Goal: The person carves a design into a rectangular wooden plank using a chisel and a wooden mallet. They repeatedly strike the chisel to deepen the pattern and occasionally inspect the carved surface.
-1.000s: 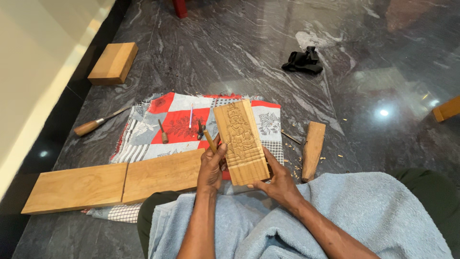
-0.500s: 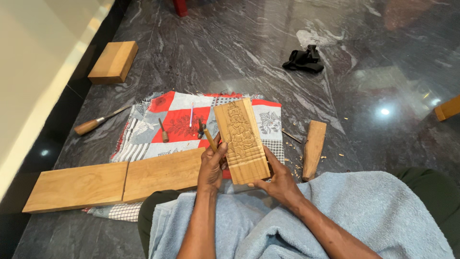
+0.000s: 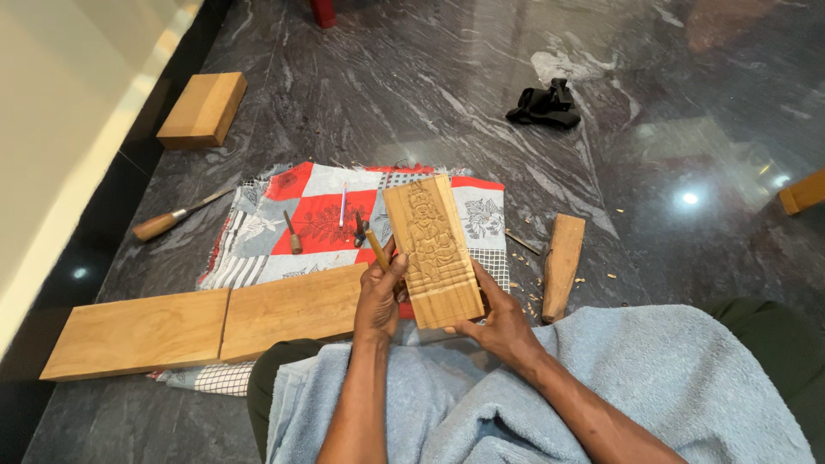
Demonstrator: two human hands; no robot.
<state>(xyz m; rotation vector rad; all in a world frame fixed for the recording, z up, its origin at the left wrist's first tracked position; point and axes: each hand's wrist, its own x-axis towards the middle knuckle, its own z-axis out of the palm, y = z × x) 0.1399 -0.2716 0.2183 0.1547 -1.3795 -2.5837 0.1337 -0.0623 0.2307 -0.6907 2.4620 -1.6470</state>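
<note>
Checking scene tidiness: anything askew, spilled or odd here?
Minor only. Wood chips lie scattered on the floor beside the patterned cloth. A chisel lies off the cloth. Both hands, left and right, hold the carved wooden panel; no damage visible.

Both arms reach up from the bottom of the frame. The left hand [image 3: 379, 292] sits in the middle, fingers curled shut. The right hand [image 3: 501, 322] is just right of it, fingers spread.
</note>
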